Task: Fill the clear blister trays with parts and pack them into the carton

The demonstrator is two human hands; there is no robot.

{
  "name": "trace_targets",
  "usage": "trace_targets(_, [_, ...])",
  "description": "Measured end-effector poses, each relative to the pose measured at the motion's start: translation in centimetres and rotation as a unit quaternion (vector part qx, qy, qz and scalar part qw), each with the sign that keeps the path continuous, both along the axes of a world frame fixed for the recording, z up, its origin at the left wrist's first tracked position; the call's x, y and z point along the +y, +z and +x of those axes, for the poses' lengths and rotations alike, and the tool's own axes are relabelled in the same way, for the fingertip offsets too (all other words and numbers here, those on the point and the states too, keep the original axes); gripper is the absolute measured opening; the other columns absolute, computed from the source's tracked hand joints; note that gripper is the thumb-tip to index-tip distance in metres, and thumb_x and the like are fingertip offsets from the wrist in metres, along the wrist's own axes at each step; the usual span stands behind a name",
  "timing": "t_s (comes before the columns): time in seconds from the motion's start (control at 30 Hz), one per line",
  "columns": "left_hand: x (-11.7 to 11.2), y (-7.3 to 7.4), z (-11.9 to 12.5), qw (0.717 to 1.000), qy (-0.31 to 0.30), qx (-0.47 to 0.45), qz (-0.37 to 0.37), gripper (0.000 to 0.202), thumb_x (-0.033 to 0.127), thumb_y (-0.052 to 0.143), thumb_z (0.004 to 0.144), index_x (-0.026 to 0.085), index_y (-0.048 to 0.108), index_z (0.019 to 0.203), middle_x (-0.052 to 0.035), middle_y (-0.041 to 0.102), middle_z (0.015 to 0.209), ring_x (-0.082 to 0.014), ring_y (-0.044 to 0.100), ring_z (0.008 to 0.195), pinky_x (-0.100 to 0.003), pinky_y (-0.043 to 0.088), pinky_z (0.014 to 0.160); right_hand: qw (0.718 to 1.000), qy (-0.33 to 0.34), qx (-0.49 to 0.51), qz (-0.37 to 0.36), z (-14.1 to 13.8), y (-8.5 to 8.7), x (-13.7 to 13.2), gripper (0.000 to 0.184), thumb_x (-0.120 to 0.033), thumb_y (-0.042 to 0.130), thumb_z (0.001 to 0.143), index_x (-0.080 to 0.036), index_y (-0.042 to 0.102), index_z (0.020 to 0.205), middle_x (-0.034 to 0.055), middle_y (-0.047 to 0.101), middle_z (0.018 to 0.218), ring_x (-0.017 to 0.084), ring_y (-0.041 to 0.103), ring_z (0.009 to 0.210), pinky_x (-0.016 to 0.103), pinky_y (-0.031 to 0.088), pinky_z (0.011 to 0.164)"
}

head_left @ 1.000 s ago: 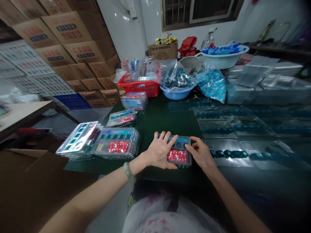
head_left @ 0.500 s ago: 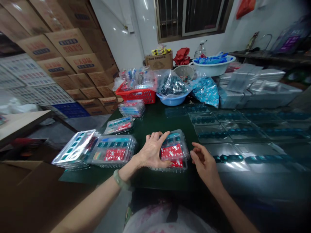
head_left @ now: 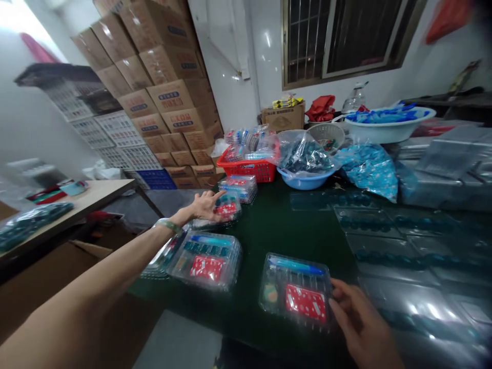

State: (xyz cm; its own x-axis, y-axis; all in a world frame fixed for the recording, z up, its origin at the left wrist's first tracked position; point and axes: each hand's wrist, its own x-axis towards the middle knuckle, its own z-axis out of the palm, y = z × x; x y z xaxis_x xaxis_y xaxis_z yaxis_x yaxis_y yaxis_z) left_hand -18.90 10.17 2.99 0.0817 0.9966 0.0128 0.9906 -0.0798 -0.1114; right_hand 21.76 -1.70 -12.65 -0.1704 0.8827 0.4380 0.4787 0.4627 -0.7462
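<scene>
My left hand (head_left: 207, 206) reaches to the back left, its fingers and thumb around a clear plastic box (head_left: 226, 209) with a red spotted packet inside. That box rests on another at the far left of the green table. My right hand (head_left: 359, 315) is at the near right, thumb and fingers closed at the right edge of a second clear box (head_left: 274, 277). Inside this one lie a blue pen (head_left: 295, 265), a red spotted packet (head_left: 305, 302) and a small greenish piece. Between my hands stands a stack of filled boxes (head_left: 207, 241).
Clear trays with teal pieces (head_left: 388, 256) cover the table's right side. Behind are a red basket (head_left: 249, 169), a blue basin (head_left: 305, 180), a blue bag (head_left: 369, 166) and a white basin (head_left: 380, 130). Cartons (head_left: 177, 102) are piled at the back left.
My left hand has carried the upper box from the middle pile to the back left. My right hand has moved to the lower box's edge. The view has swung left.
</scene>
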Motion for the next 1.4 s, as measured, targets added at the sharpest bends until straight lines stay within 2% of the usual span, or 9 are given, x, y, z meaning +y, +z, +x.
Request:
trace_targets(0.17, [2.2, -3.1, -2.8, 0.996, 0.022, 0.014, -0.081, 0.107, 0.050, 0.077, 0.047, 0.014, 0.032, 0.136, -0.0203, 0.048, 0.123, -0.0423, 0.042, 0.110, -0.062, 0.029, 0.087, 0.995, -0.004, -0.093, 0.021, 0.2, 2.0, 4.4, 0.026, -0.031, 0.044, 0.088, -0.023, 0.051, 0.112, 0.0036, 0.059, 0.094, 0.011, 0.059, 0.068, 0.021, 0.051, 0.059])
trace_targets(0.3, [3.6, -2.6, -2.7, 0.996, 0.032, 0.022, -0.084, 0.113, 0.054, 0.077, 0.042, 0.015, 0.030, 0.137, -0.0246, 0.043, 0.129, -0.0500, 0.034, 0.116, -0.070, 0.025, 0.084, 0.954, -0.064, -0.290, 0.037, -1.2, 3.9, 12.8, 0.033, -0.024, 0.034, 0.091, -0.020, 0.051, 0.118, 0.0072, 0.055, 0.119, 0.016, 0.056, 0.100, 0.026, 0.048, 0.081])
trace_targets(0.43, [2.5, -0.2, 1.1, 0.999, -0.017, 0.032, -0.032, 0.093, 0.052, 0.069, 0.060, 0.014, 0.032, 0.136, -0.0264, 0.035, 0.135, -0.0479, 0.030, 0.121, -0.067, 0.025, 0.088, 0.931, -0.057, -0.359, 0.024, -3.1, 3.7, 20.4, 0.036, -0.019, 0.040, 0.087, -0.016, 0.050, 0.121, 0.0108, 0.050, 0.127, 0.024, 0.048, 0.111, 0.038, 0.042, 0.087])
trace_targets(0.53, [-1.2, 0.8, 6.8, 0.993, -0.119, 0.018, -0.023, 0.072, 0.053, 0.053, 0.076, 0.020, 0.030, 0.136, -0.0147, 0.031, 0.141, -0.0331, 0.029, 0.127, -0.051, 0.024, 0.101, 0.920, -0.039, -0.389, 0.009, -3.8, 2.5, 22.2, 0.034, -0.020, 0.041, 0.086, -0.017, 0.051, 0.118, 0.0123, 0.054, 0.121, 0.028, 0.047, 0.110, 0.042, 0.039, 0.086])
trace_targets(0.73, [-8.6, -2.3, 17.2, 0.942, -0.298, -0.016, -0.155, 0.106, 0.068, 0.063, 0.056, 0.012, 0.026, 0.138, -0.0244, 0.020, 0.144, -0.0407, 0.014, 0.133, -0.056, 0.018, 0.101, 0.912, 0.024, -0.410, 0.010, -3.2, 2.0, 18.0, 0.032, -0.024, 0.042, 0.087, -0.017, 0.053, 0.116, 0.0122, 0.052, 0.122, 0.028, 0.046, 0.109, 0.042, 0.036, 0.086])
trace_targets(0.83, [-9.1, -5.3, 18.9, 0.929, -0.326, -0.010, -0.174, 0.119, 0.068, 0.068, 0.047, 0.015, 0.017, 0.141, -0.0277, 0.014, 0.144, -0.0469, 0.008, 0.131, -0.063, 0.015, 0.097, 0.913, 0.056, -0.404, 0.008, -2.7, 2.9, 15.0, 0.031, -0.024, 0.044, 0.086, -0.019, 0.054, 0.115, 0.0099, 0.055, 0.119, 0.026, 0.048, 0.107, 0.040, 0.037, 0.085])
trace_targets(0.93, [-8.4, -6.9, 19.4, 0.933, -0.322, -0.002, -0.159, 0.116, 0.057, 0.074, 0.045, 0.020, 0.019, 0.140, -0.0264, 0.022, 0.141, -0.0476, 0.027, 0.123, -0.062, 0.022, 0.093, 0.922, 0.065, -0.381, 0.004, -2.0, 4.1, 12.5, 0.033, -0.023, 0.045, 0.086, -0.020, 0.052, 0.118, 0.0083, 0.056, 0.119, 0.024, 0.049, 0.108, 0.039, 0.039, 0.086])
trace_targets(1.2, [-8.4, -5.1, 18.5, 0.941, -0.277, -0.110, -0.158, 0.100, 0.057, 0.066, 0.055, 0.023, 0.024, 0.139, -0.0163, 0.039, 0.127, -0.0359, 0.042, 0.110, -0.053, 0.033, 0.090, 0.995, 0.042, -0.085, -0.029, 1.5, 4.9, 6.2, 0.032, -0.024, 0.044, 0.087, -0.019, 0.051, 0.118, 0.0080, 0.057, 0.116, 0.018, 0.054, 0.104, 0.034, 0.046, 0.085])
trace_targets(1.4, [-8.1, -2.8, 18.4, 0.945, -0.280, -0.127, -0.112, 0.096, 0.045, 0.070, 0.054, 0.024, 0.028, 0.137, -0.0134, 0.040, 0.124, -0.0327, 0.042, 0.108, -0.051, 0.033, 0.090, 1.000, 0.021, 0.009, -0.013, 2.4, 5.2, 2.5, 0.042, -0.022, 0.049, 0.085, -0.022, 0.043, 0.126, 0.0077, 0.052, 0.120, 0.018, 0.054, 0.105, 0.033, 0.049, 0.083])
